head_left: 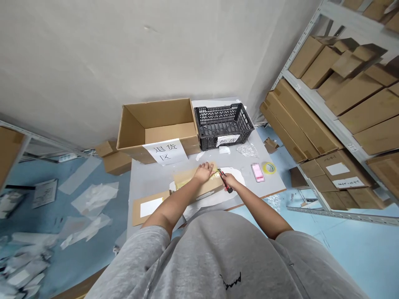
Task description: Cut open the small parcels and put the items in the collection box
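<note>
Left hand [204,172]: spread flat, pressing on a cardboard mailer [208,189].
Right hand [230,181]: closed around a red utility knife [221,173], blade end at the mailer's edge.

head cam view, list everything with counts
grey table: 1, grey, centre
open cardboard box: 1, brown, table's back left
plastic crate: 1, black, right of box
paper signs: 2, white, on box and crate
kraft mailer: 1, brown, near table edge
cardboard parcel: 1, brown, under left hand
utility knife: 1, red and black, in right hand
tape roll: 1, yellow, table's right
pink pack: 1, pink, beside tape
metal shelving: 2, white, both sides
left hand: 1, on parcel
right hand: 1, gripping knife
</note>
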`<state>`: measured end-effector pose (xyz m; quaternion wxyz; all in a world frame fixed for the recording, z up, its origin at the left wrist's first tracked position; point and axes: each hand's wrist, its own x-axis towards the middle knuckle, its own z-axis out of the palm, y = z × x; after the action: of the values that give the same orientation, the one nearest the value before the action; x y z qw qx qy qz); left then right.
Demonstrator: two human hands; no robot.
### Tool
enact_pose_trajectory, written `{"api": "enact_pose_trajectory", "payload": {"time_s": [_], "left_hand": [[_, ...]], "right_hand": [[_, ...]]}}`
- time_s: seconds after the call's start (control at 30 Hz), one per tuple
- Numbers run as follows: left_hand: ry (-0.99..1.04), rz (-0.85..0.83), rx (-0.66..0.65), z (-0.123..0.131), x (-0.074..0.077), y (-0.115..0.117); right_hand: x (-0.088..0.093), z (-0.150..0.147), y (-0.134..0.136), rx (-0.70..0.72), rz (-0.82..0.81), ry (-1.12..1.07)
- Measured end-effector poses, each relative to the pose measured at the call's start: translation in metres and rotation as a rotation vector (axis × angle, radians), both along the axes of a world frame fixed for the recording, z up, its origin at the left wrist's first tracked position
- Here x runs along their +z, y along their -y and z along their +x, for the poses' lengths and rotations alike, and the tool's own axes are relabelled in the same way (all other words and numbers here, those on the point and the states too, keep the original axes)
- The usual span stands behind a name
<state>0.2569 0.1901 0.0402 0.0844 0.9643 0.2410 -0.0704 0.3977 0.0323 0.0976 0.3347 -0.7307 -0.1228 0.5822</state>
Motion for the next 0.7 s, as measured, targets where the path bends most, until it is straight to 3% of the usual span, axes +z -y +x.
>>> {"api": "enact_pose_trajectory", "payload": {"time_s": [0.27, 0.5, 0.7], "left_hand": [[0.000, -0.044, 0.025, 0.001, 0.002, 0.002], [0.016, -0.082, 0.081, 0.007, 0.000, 0.005], [0.025, -0.099, 0.118, 0.005, 0.008, 0.014]], "right_hand": [[-0.002, -0.018, 0.004, -0.127, -0.009, -0.034], [-0.007, -0.025, -0.002, -0.085, -0.061, 0.122], [-0.008, -0.034, -0.006, -0.126, -0.028, 0.084]]}}
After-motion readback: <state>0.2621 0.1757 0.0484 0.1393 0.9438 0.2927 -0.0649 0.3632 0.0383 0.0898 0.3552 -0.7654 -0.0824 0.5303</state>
